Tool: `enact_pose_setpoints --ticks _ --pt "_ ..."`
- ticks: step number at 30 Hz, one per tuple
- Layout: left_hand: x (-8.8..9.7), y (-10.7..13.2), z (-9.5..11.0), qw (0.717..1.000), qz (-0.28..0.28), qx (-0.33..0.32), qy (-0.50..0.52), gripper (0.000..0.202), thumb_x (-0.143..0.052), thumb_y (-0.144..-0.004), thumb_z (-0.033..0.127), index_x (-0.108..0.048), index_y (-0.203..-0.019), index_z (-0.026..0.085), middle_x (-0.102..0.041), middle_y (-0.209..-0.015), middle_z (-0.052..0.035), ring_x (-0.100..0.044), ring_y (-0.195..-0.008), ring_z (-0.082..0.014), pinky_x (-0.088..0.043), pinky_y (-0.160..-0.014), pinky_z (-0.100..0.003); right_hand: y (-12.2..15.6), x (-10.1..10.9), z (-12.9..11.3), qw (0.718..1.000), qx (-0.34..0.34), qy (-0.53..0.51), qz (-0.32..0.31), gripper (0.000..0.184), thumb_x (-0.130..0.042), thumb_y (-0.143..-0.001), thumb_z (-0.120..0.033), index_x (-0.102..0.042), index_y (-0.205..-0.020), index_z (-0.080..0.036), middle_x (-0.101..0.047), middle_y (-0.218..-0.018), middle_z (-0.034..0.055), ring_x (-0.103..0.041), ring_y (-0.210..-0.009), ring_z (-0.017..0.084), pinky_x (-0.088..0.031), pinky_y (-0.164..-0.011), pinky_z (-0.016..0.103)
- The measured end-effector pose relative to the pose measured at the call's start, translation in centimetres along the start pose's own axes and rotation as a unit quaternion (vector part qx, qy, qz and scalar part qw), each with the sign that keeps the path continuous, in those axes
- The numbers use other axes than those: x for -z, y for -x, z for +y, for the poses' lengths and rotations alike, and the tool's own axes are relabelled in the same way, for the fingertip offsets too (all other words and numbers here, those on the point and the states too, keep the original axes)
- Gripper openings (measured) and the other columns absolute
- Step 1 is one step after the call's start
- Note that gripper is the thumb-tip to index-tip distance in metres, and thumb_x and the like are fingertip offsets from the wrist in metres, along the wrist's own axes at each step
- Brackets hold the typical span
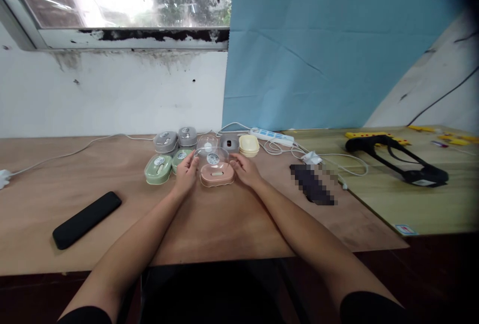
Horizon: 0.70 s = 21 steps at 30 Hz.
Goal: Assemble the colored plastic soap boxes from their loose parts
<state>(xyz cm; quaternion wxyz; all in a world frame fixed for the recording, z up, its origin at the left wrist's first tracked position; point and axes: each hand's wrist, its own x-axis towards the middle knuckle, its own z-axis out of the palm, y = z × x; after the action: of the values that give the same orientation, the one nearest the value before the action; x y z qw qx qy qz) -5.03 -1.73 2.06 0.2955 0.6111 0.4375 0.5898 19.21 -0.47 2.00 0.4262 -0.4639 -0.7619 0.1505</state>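
A clear plastic lid (202,157) with a round label is held between my two hands. It stands tilted above and behind a pink oval box (217,180), which has a slot in its top. My left hand (186,173) has its fingers closed on the lid's left edge. At the lid's right edge, my right hand (247,170) grips with thumb and fingers. Left of my left hand sit green boxes (152,173) under clear lids. Behind are grey boxes (165,142) and another clear lid (205,140). Pale yellow pieces (249,145) lie stacked behind my right hand.
A white power strip (272,137) and tangled cables (277,148) lie at the back right. A black oblong case (88,219) rests at left. A pixelated dark object (314,187) and a black strapped frame (426,173) are to the right.
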Motion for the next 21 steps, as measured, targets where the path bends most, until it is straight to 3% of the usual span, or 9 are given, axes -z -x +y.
enact_pose_setpoints --ticks 5,9,15,21 --pt "-0.6 0.2 -0.3 0.999 -0.032 0.034 0.023 0.054 -0.049 -0.089 0.048 -0.053 -0.133 0.017 -0.069 -0.088 -0.0058 -0.061 -0.07 -0.0153 -0.05 -0.071 -0.03 0.0 -0.5 -0.2 1.0 -0.018 -0.015 -0.001 0.035 -0.052 -0.086 -0.052 -0.063 -0.093 -0.019 -0.065 -0.078 0.0025 -0.057 -0.068 0.016 -0.041 -0.062 0.025" --pt "-0.5 0.5 -0.5 0.996 -0.065 0.024 -0.048 0.056 -0.046 -0.091 0.047 -0.048 -0.137 0.015 -0.069 -0.089 -0.0062 -0.063 -0.078 -0.018 -0.049 -0.08 -0.033 -0.2 -0.5 0.0 0.999 -0.035 -0.04 0.005 0.033 -0.054 -0.084 -0.051 -0.057 -0.074 -0.019 -0.057 -0.066 -0.0013 -0.05 -0.061 0.013 -0.037 -0.058 0.024" --pt "0.0 0.6 -0.9 0.979 -0.096 0.011 -0.18 0.06 -0.045 -0.091 0.05 -0.047 -0.138 0.013 -0.07 -0.095 -0.0091 -0.062 -0.094 -0.0247 -0.047 -0.087 -0.036 -0.4 -0.7 0.8 0.994 -0.076 -0.071 -0.019 0.037 -0.049 -0.086 -0.052 -0.053 -0.069 -0.019 -0.055 -0.061 -0.0027 -0.048 -0.06 0.013 -0.035 -0.057 0.024" --pt "-0.1 0.6 -1.3 0.962 -0.135 0.029 -0.235 0.07 -0.041 -0.092 0.054 -0.031 -0.147 0.011 -0.069 -0.084 -0.0083 -0.065 -0.081 -0.0252 -0.048 -0.077 -0.038 -0.4 -0.8 1.3 0.991 -0.108 -0.058 -0.053 0.044 -0.045 -0.086 -0.057 -0.051 -0.064 -0.019 -0.054 -0.058 -0.0028 -0.049 -0.061 0.013 -0.033 -0.057 0.024"
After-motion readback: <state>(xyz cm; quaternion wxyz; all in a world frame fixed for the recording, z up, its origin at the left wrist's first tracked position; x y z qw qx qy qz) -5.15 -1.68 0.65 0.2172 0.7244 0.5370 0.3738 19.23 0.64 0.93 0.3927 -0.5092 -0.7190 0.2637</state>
